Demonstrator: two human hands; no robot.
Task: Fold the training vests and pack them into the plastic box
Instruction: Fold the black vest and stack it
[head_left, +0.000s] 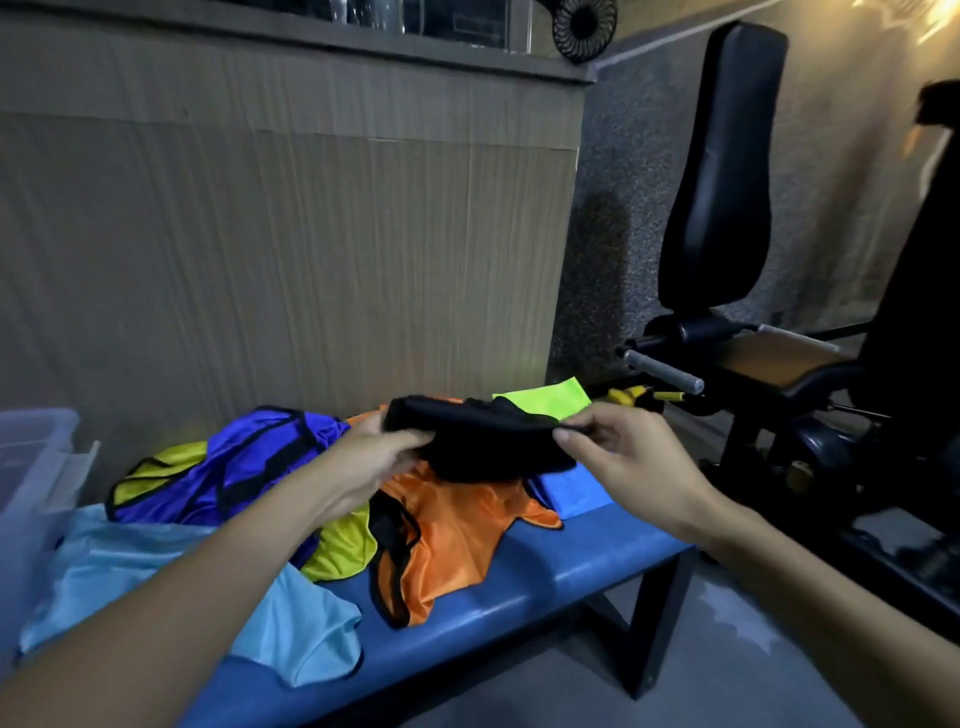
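Head | left hand (371, 457) and right hand (618, 457) are gripping black vest (483, 441), seemingly folded | hovering over worktop (571, 561)

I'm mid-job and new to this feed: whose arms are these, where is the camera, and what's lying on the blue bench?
There is no machine: these are a person's two bare arms, filmed by one camera worn on the head, looking forward and down. The left hand and right hand hold a black vest between them above the blue bench. On the bench lie loose vests: orange, purple, yellow, light blue and a green one at the back. The clear plastic box stands at the far left.
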